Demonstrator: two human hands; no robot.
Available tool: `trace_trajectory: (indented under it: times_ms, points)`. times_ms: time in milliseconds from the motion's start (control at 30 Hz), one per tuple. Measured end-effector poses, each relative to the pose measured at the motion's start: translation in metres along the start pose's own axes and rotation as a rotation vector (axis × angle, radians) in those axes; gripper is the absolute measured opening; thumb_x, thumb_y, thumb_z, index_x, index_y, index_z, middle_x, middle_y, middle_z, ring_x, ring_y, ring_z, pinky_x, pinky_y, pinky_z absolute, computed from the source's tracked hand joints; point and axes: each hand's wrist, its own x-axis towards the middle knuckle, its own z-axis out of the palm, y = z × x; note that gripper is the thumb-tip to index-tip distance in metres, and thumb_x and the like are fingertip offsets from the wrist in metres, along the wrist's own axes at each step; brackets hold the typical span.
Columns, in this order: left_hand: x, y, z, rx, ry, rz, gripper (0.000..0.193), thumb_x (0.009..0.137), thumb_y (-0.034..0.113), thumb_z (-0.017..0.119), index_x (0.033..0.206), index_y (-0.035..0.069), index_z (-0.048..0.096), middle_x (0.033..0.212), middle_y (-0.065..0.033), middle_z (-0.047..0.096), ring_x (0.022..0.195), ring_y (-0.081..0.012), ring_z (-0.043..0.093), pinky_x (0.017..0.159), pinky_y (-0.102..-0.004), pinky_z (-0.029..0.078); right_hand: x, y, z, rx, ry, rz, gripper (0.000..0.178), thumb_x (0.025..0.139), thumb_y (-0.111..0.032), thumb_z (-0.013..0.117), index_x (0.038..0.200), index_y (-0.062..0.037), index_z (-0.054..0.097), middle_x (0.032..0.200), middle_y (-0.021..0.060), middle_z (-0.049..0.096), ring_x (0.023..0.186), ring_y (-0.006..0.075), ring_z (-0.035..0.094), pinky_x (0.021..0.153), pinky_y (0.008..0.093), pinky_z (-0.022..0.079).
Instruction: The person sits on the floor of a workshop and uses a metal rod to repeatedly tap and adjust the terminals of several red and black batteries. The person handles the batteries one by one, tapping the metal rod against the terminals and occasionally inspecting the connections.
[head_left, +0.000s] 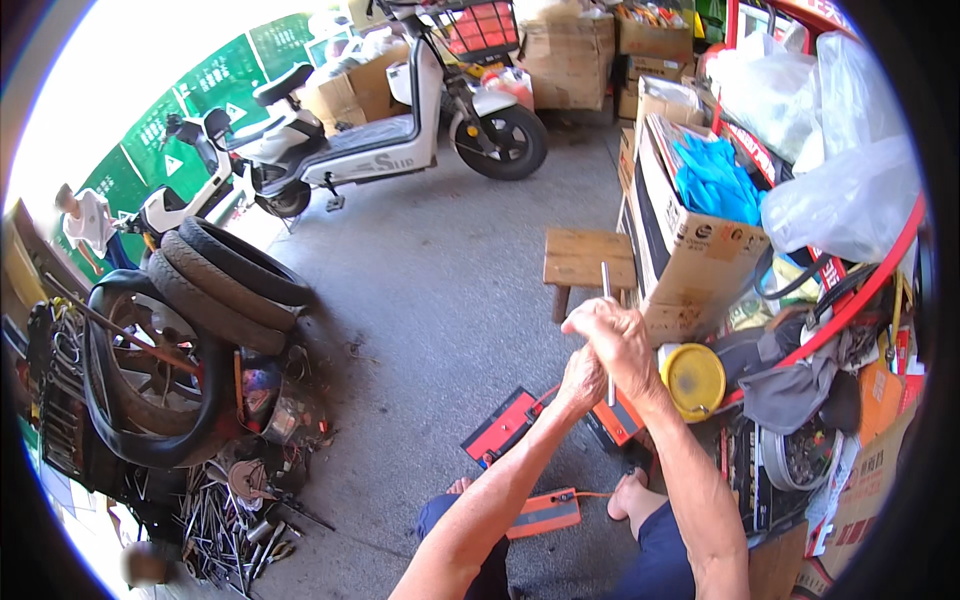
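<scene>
Out in front of me my left hand [582, 378] and my right hand [620, 345] are pressed together, fingers closed around a thin silver metal rod [605, 281]. The rod stands nearly upright, its upper end above the right hand and its lower end showing below it. How the fingers wrap it is partly hidden. Below the hands, flat orange-and-black packs lie on the ground: one [505, 427] left of the hands, one [545, 513] between my feet, another [625, 420] under the right wrist. Wires run from some of them.
A wooden stool [580, 255] stands just beyond my hands. A yellow round lid [693, 383] and cardboard box [700, 250] with blue gloves [715, 178] are at right. Stacked tyres [215, 285] and scattered tools [235, 530] fill the left; a white electric scooter [370, 158] stands behind.
</scene>
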Motion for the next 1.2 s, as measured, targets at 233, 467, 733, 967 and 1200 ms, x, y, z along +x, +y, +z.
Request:
trace_trajectory:
  times_ms: [233,467,733,967,1200]
  points:
    - [0.002,-0.02,0.009,0.075,0.28,0.121,0.035,0.086,0.025,0.061,0.114,0.004,0.055,0.095,-0.0252,0.066,0.095,-0.0442,0.064,0.08,-0.0479,0.051,-0.021,-0.018,-0.036,-0.642,0.011,0.137,0.078,0.054,-0.025,0.086,0.121,-0.0006,0.055,0.141,0.0241,0.044,0.129,0.0403,0.043,0.111,0.0461,0.031]
    - [-0.009,-0.009,0.016,0.255,0.319,0.209,0.018,0.097,0.015,0.048,0.107,0.001,0.046,0.098,-0.0314,0.06,0.097,-0.0509,0.056,0.08,-0.0556,0.044,-0.062,0.025,-0.105,-1.119,0.564,0.224,0.043,0.081,0.0,0.064,0.123,0.0,0.052,0.144,0.0173,0.044,0.129,0.0366,0.046,0.109,0.0489,0.033]
    - [-0.006,-0.007,0.008,0.148,0.277,0.072,0.033,0.094,0.011,0.05,0.127,0.009,0.047,0.085,-0.0259,0.066,0.086,-0.0464,0.063,0.076,-0.0513,0.047,-0.091,-0.112,-0.035,-0.732,-0.105,0.457,0.02,0.077,-0.02,0.069,0.085,-0.001,0.07,0.084,0.0175,0.069,0.081,0.0363,0.066,0.077,0.0457,0.05]
    - [-0.007,-0.004,-0.004,0.362,0.279,0.183,0.039,0.091,0.006,0.049,0.129,0.013,0.046,0.081,-0.0257,0.063,0.081,-0.0448,0.063,0.066,-0.0518,0.049,-0.111,-0.103,-0.03,-0.74,-0.607,0.401,0.032,0.077,-0.033,0.069,0.082,-0.0011,0.07,0.086,0.0195,0.068,0.088,0.0362,0.066,0.081,0.0474,0.049]
    - [-0.013,0.003,-0.004,0.64,0.503,0.184,0.017,0.089,0.023,0.062,0.093,0.007,0.06,0.068,-0.0205,0.062,0.067,-0.0423,0.063,0.059,-0.0491,0.049,-0.115,-0.114,-0.016,-0.711,-0.717,0.352,0.032,0.083,-0.032,0.066,0.089,0.0002,0.066,0.092,0.0197,0.067,0.092,0.0358,0.065,0.084,0.0461,0.049]
